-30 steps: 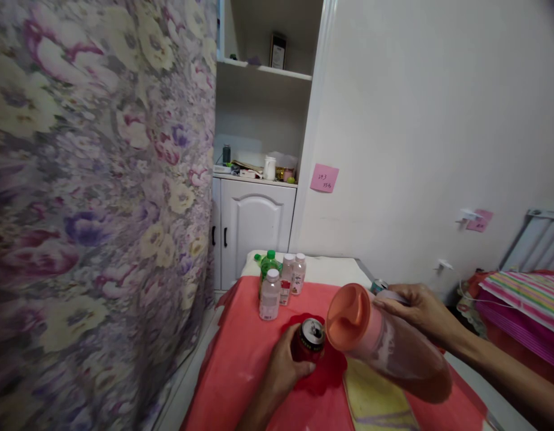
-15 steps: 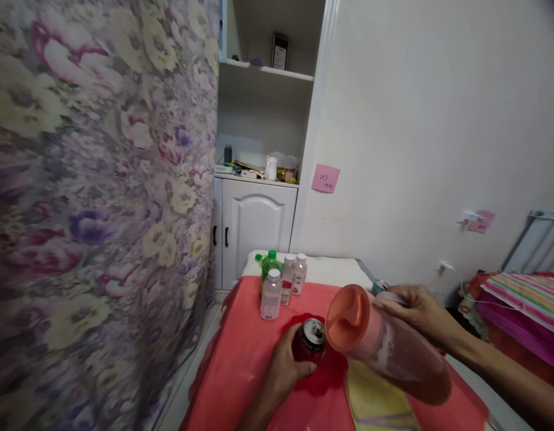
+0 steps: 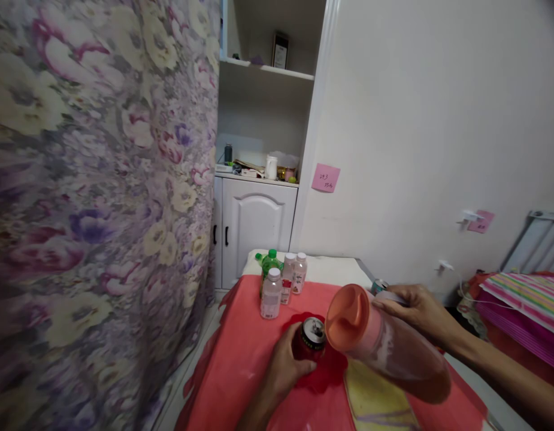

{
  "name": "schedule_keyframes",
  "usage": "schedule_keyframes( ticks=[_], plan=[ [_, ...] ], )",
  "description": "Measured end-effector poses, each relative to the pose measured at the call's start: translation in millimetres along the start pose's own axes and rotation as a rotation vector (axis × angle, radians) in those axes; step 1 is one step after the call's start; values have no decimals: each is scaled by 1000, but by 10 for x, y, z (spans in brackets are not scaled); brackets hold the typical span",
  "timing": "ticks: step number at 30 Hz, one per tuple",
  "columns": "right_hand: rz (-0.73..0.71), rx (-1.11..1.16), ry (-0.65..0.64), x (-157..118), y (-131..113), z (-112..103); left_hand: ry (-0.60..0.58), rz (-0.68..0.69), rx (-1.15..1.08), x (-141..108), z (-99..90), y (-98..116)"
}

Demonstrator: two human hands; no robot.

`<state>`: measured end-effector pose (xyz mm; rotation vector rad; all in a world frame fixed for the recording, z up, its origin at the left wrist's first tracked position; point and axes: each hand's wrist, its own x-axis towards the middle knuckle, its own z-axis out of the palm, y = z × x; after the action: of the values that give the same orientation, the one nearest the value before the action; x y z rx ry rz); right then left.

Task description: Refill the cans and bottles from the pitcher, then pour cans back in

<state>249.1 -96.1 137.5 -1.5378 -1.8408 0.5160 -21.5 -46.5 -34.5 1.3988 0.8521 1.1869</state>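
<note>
I have the pitcher [image 3: 406, 359] slung out over the right part of the table, tilted so its orange lid [image 3: 348, 320] comes right beside the can [image 3: 311, 338]; whether they touch, I can't tell. My right hand [image 3: 414, 305] grips the pitcher's handle [image 3: 391, 297]. The brownish tint suggests liquid inside, so I'd expect a heavy, shifting load with its weight toward the base; the walls look like stiff, smooth plastic, slick if wet, and the handle seems the surest hold. My left hand [image 3: 285, 362] is wrapped around the can's side. That should be light, with thin walls that dent under a hard squeeze, so I'd keep the fingers low and gentle. Under the can spreads a red mat [image 3: 330, 365], with a yellow cloth [image 3: 378, 398] just beside it, below the pitcher. Farther back stands a clear bottle [image 3: 271, 296].
</note>
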Motion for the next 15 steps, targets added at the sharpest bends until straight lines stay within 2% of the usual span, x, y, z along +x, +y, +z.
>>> schedule_keyframes(
  ticks=[7,15],
  plan=[
    [11,3,-9,-22,9,38,2,2,18,4,-15,-21],
    [9,45,2,-53,191,112,-32,-12,-26,1,5,-3]
  ],
)
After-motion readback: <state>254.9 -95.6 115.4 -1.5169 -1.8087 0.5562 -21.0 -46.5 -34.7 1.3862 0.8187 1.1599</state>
